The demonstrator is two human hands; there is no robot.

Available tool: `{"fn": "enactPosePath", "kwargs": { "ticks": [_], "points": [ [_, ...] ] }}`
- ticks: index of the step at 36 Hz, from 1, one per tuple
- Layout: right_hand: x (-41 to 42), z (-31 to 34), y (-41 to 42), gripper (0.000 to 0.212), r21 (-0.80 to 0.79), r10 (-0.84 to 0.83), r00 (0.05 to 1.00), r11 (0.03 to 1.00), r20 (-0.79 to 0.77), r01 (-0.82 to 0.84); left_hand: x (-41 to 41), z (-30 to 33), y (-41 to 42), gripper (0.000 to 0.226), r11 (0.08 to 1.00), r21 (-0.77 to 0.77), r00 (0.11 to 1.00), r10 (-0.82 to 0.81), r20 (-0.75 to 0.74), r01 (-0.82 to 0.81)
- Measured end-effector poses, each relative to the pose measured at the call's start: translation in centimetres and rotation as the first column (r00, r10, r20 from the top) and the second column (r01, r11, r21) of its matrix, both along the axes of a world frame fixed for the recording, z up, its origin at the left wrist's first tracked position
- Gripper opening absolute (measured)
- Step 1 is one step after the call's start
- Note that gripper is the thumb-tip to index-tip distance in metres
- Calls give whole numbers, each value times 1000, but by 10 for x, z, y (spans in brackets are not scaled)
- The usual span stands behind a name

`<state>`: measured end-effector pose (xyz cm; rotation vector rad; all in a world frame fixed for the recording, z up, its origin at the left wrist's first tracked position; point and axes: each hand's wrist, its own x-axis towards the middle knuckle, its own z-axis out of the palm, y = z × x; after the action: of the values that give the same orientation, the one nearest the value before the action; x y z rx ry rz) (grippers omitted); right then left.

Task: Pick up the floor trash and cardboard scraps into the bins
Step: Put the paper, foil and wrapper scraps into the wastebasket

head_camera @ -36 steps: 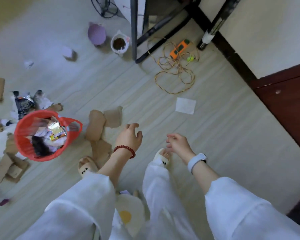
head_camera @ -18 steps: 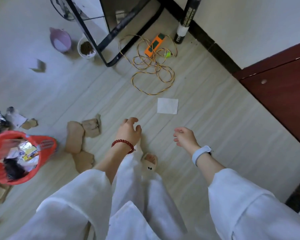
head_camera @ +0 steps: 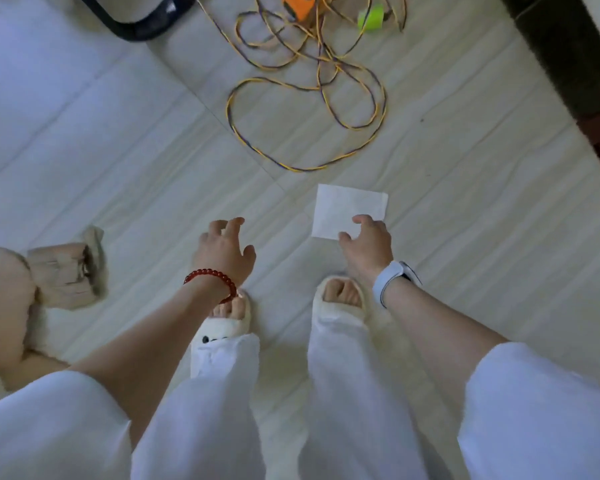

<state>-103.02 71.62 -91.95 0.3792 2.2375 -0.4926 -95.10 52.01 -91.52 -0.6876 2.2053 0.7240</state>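
No legible text, label, brand, number or sign found anywhere in view. The white paper sheet (head_camera: 349, 209) on the floor shows a blank face. The orange device (head_camera: 297, 5) at the top edge carries no readable marking; it is cut off by the frame. The green item (head_camera: 371, 21) beside it is too blurred to read. The white wristband (head_camera: 392, 277) shows no visible display or lettering. The slipper (head_camera: 222, 327) bears only two dark dots and a short line, not characters. The cardboard scraps (head_camera: 66, 275) show no print.
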Motion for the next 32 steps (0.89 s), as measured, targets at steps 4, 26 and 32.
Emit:
{"fn": "enactPosePath", "kwargs": {
  "ticks": [4,26,32],
  "points": [
    [-16,-89,8,86,102,-48,999,994,-3,48,-5,-94,11,64,997,-44,997,-66,27,68],
    [17,11,-103,21,-160,211,977,964,-35,-213,36,-9,-31,44,865,63,866,492,90,-498],
    [34,113,-176,37,-250,540,841,811,-25,-528,84,94,-75,43,674,54,673,739,-27,-737]
  ]
}}
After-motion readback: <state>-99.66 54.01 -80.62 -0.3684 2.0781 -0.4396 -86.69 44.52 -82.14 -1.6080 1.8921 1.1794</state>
